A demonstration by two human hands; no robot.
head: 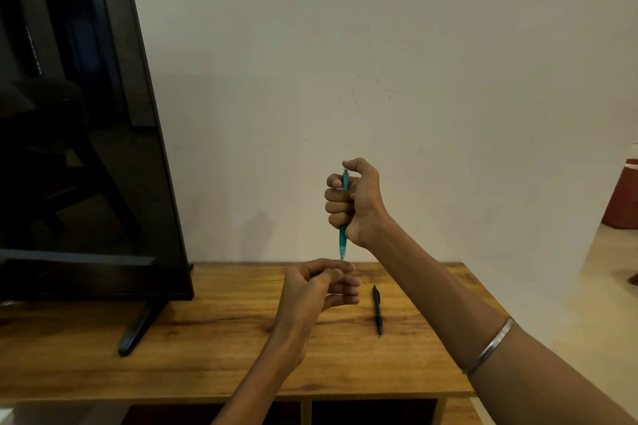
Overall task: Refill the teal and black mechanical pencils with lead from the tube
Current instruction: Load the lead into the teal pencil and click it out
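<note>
My right hand (pixel 355 200) is raised above the table in a fist around the teal mechanical pencil (pixel 342 238), held upright with its tip pointing down and my thumb on its top end. Just below the tip, my left hand (pixel 317 286) has its thumb and forefinger pinched together; whether a lead is between them is too small to tell. The black mechanical pencil (pixel 377 309) lies on the wooden table (pixel 214 338) to the right of my left hand, tip toward me. No lead tube is visible.
A dark flat screen (pixel 79 134) on a black stand (pixel 136 328) fills the left side of the table. A plain wall is close behind. A reddish-brown object (pixel 623 197) stands at the far right, off the table.
</note>
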